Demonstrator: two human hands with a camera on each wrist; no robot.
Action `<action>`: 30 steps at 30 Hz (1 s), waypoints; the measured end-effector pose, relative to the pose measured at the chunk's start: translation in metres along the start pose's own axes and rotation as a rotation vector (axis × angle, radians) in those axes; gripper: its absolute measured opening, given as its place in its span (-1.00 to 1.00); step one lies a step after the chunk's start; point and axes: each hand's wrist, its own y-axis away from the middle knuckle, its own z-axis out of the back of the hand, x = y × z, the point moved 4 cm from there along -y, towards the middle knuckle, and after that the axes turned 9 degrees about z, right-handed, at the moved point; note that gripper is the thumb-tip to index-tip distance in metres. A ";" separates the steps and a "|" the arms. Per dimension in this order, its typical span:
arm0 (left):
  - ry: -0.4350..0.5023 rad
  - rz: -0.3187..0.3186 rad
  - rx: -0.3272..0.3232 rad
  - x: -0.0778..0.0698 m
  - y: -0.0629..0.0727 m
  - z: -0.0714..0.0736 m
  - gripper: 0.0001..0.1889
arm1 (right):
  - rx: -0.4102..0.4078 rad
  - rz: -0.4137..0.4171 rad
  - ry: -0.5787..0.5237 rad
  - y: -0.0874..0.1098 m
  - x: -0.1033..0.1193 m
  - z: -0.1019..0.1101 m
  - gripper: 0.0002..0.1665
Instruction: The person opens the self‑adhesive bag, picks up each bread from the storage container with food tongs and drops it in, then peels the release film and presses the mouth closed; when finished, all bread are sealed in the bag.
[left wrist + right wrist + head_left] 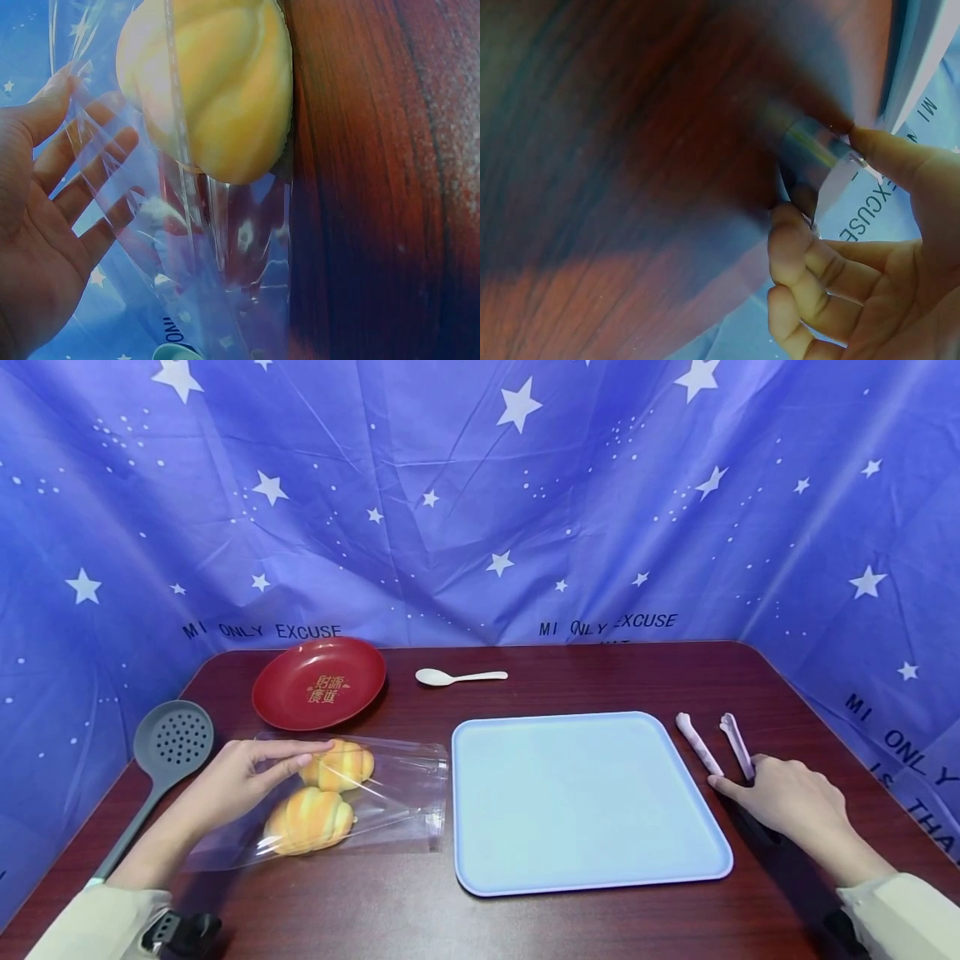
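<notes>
A clear plastic bag (397, 793) lies on the table with two golden bread rolls in it, a rear roll (341, 767) and a front roll (311, 822). Over its left part my left hand (228, 785) reaches with long, extended fingers, fingertips at the rear roll. The left wrist view shows these fingers spread behind the clear film, beside a roll (217, 90). At the right, my right hand (795, 802) holds tongs (697, 745) with pale pink arms spread apart. Thumb and fingers lie on either side of their dark handle end (810, 146), partly hidden in the head view.
A light blue tray (585, 802) lies between the hands. Behind the bag sits a red plate (322, 681), with a white spoon (457, 677) to its right. A grey slotted skimmer (176, 743) lies at the left edge, partly under the left forearm. A starry curtain (465, 527) surrounds the table.
</notes>
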 end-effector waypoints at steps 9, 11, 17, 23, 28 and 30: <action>-0.001 0.001 0.004 0.001 0.000 0.000 -0.65 | 0.045 0.000 0.033 0.000 0.000 0.005 0.18; -0.004 0.004 0.006 0.001 0.000 0.000 -0.65 | 0.031 0.001 0.044 0.003 0.002 0.010 0.19; 0.001 0.007 0.012 0.000 -0.001 0.002 -0.65 | -0.062 0.036 0.063 0.011 0.017 0.026 0.08; -0.005 -0.001 0.015 -0.001 -0.001 0.003 -0.67 | -0.216 0.110 0.071 0.016 0.047 0.039 -0.13; -0.019 0.001 0.020 -0.001 -0.002 0.004 -0.68 | -0.354 0.194 0.063 0.022 0.082 0.048 -0.25; -0.024 0.008 0.024 -0.002 -0.002 0.004 -0.69 | -0.414 0.240 0.057 0.023 0.096 0.050 -0.38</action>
